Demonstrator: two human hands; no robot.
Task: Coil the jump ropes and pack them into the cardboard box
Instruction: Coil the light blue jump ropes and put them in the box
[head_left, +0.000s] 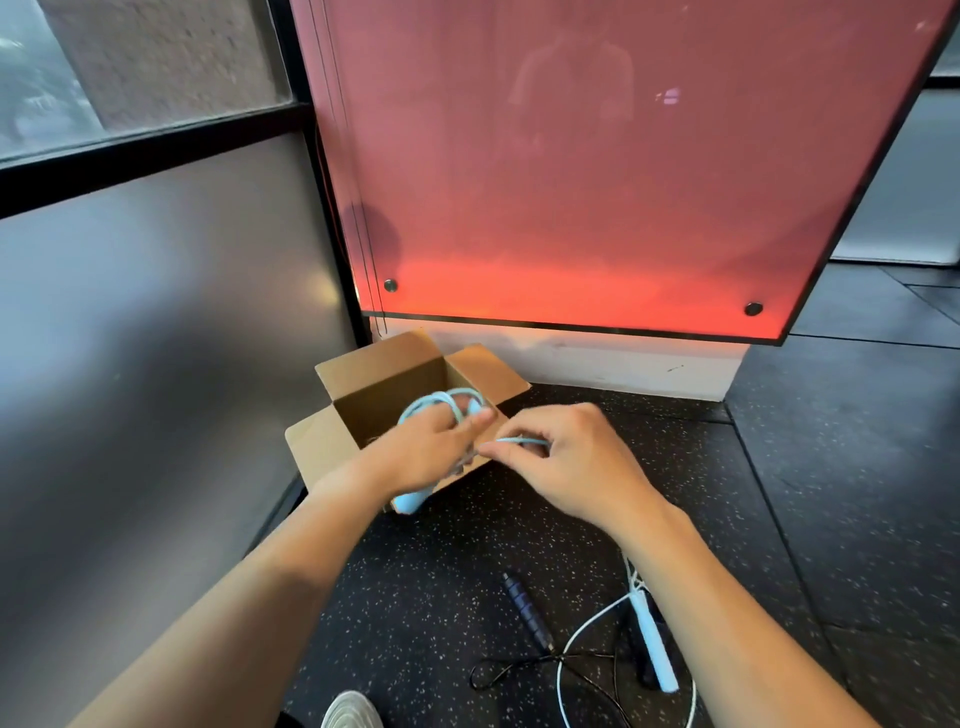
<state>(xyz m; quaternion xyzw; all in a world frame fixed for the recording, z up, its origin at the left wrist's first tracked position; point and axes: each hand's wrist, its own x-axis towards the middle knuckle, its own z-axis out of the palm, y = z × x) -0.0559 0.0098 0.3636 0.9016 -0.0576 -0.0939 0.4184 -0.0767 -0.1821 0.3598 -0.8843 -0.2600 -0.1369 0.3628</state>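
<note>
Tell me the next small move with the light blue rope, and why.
Probably wrap another loop: the right hand brings its pinched strand over the coil held by the left hand. The light blue rope is only partly coiled; its other handle and a length of cord lie on the floor, outside the cardboard box.

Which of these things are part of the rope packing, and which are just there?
Part of the job:
- blue rope, coiled in the left hand, fed by the right hand
- box, open
- blue handle on the floor
- black rope on the floor

Just there:
- red panel
- shoe
</note>
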